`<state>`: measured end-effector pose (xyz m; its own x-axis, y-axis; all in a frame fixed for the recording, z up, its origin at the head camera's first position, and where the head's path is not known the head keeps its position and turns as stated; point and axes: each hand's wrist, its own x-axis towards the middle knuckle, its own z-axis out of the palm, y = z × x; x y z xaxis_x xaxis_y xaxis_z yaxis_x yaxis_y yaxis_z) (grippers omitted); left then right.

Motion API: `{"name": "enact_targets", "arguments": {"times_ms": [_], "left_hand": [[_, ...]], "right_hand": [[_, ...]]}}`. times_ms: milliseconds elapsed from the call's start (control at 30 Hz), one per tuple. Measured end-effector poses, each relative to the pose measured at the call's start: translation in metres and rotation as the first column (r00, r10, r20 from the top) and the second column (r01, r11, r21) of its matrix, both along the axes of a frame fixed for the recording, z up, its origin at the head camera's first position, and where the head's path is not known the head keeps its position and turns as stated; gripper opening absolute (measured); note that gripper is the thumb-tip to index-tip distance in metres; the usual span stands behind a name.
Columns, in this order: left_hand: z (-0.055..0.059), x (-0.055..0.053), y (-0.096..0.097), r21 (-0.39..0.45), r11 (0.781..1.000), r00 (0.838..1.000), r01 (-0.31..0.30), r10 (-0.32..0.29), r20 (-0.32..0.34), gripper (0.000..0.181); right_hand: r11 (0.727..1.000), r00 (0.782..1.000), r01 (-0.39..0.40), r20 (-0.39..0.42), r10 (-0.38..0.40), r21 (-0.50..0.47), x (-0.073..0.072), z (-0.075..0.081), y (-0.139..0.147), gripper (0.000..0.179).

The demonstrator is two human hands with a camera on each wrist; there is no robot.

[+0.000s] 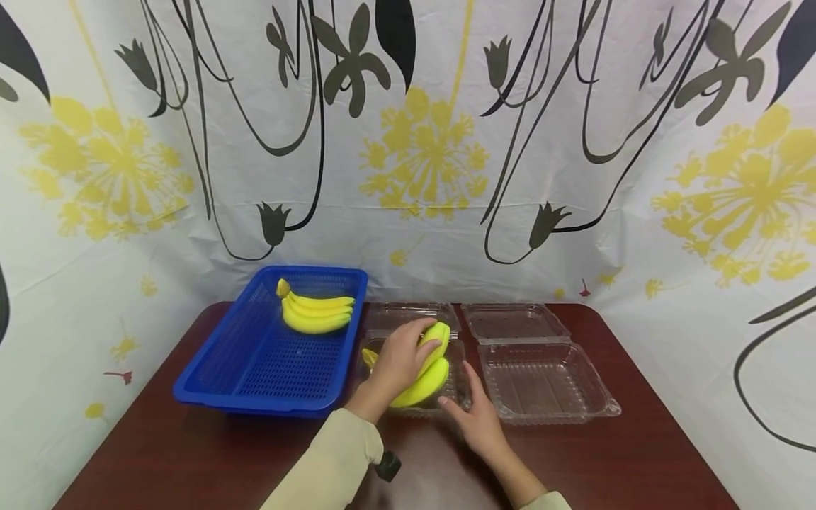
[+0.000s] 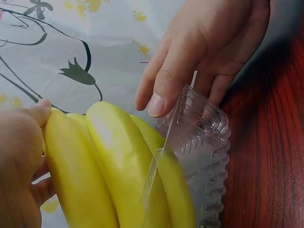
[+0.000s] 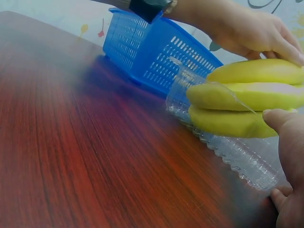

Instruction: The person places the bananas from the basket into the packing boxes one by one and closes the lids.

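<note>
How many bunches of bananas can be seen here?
2. One banana bunch lies in the blue basket; the left hand holds and partly covers the other bunch at the left plastic clamshell container. No further bunch shows.

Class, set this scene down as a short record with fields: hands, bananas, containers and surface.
Left hand: grips a banana bunch
Right hand: at the left clamshell's right edge
Bunch position: over or in the left clamshell's base; whether it touches the bottom is unclear
Left clamshell: clear plastic, lid open
Right clamshell: clear plastic, lid open
Blue basket: perforated, holds a second banana bunch
Table: dark red-brown, wood-grained
</note>
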<state>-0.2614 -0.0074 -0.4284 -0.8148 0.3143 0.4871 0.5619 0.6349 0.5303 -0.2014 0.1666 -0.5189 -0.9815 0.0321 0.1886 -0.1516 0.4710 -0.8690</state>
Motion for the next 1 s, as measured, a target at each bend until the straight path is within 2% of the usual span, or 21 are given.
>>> {"name": "enact_targets", "arguments": {"times_ms": [200, 533, 767, 1000], "left_hand": [[-0.004, -0.005, 0.004, -0.032, 0.999, 0.998, 0.0, 0.002, 0.061, 0.038], [-0.017, -0.015, 0.008, -0.103, 0.995, 0.996, -0.001, 0.01, 0.085, 0.035], [-0.033, -0.018, 0.0, -0.172, 0.985, 0.998, -0.003, 0.014, 0.065, 0.023], [-0.043, -0.018, -0.011, -0.157, 0.988, 0.993, -0.013, 0.032, 0.117, 0.02]], "right_hand": [[1.0, 1.0, 0.001, 0.02, -0.001, 0.008, 0.001, 0.0, 0.0, 0.085], [0.999, 0.998, -0.006, 0.06, 0.004, 0.034, -0.001, 0.001, -0.002, 0.087], [0.999, 1.0, -0.002, 0.032, 0.001, 0.035, -0.001, -0.001, -0.004, 0.088], [0.999, 1.0, 0.001, 0.027, -0.002, 0.032, -0.003, -0.003, -0.003, 0.087]]}}
